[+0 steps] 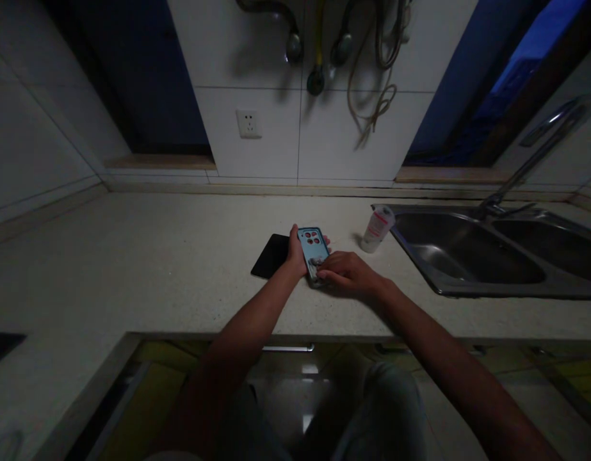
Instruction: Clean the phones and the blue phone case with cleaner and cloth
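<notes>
My left hand (296, 253) grips a light-blue phone (312, 246) by its left edge, back side up, with its camera lenses showing. The phone is tilted over the pale countertop (155, 269). My right hand (346, 273) is closed in a pinch at the phone's lower end, pressing a small greyish wad I cannot make out against it. A flat black rectangle (270, 256), like a phone case or dark pad, lies on the counter just left of my left hand.
A small white bottle with a red label (376, 229) stands beside the steel double sink (468, 282), with its tap (526, 169) at the right. A wall socket (248, 123) and hanging hoses (319, 51) are on the tiled back wall. A dark object (0, 342) sits at the far left.
</notes>
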A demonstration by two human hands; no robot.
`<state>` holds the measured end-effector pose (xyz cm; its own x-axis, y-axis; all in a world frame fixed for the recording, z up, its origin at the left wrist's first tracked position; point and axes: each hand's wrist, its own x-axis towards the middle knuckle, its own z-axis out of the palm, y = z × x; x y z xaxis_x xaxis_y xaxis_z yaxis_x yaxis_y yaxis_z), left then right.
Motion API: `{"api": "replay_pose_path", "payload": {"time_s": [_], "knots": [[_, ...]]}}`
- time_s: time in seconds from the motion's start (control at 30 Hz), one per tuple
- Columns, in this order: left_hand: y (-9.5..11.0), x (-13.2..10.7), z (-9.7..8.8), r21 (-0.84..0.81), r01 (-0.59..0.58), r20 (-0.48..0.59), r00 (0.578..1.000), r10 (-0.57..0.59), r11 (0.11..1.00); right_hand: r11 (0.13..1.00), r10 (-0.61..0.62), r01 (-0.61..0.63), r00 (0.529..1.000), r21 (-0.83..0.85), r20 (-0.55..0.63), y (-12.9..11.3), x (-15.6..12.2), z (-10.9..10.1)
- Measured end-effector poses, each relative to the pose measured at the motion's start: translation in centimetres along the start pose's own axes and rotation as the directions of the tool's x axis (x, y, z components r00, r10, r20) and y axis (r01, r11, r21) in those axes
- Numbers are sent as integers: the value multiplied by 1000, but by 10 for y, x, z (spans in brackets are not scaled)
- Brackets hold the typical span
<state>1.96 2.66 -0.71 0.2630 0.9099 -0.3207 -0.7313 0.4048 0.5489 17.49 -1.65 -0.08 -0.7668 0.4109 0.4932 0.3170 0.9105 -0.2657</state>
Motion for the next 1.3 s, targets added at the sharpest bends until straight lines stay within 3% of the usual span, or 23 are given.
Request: {"api": "replay_pose_path", "payload": {"time_s": [0.23, 0.5, 0.67, 1.0, 1.13, 1.3], "knots": [[5, -2, 1, -15, 19, -16, 1000, -19, 1000, 971, 83, -82, 997, -226, -7, 11, 0, -3], [4, 0, 2, -34, 25, -21, 999, -26, 999, 942, 162, -174, 985, -288, -63, 20, -6, 6], [2, 2, 2, -18, 5, -53, 999, -6, 1000, 912, 239, -237, 970, -335, -35, 24, -9, 14], [5, 0, 1, -48, 52, -20, 998, -53, 997, 969, 52, -62, 997, -238, -50, 22, -7, 9], [6, 3, -3, -13, 69, 9, 998, -69, 998, 992, -104, 99, 993, -76, -63, 14, -3, 13], [6, 4, -6, 37, 24, 29, 999, -25, 999, 989, -106, 111, 993, 100, -53, 3, 2, 11]]}}
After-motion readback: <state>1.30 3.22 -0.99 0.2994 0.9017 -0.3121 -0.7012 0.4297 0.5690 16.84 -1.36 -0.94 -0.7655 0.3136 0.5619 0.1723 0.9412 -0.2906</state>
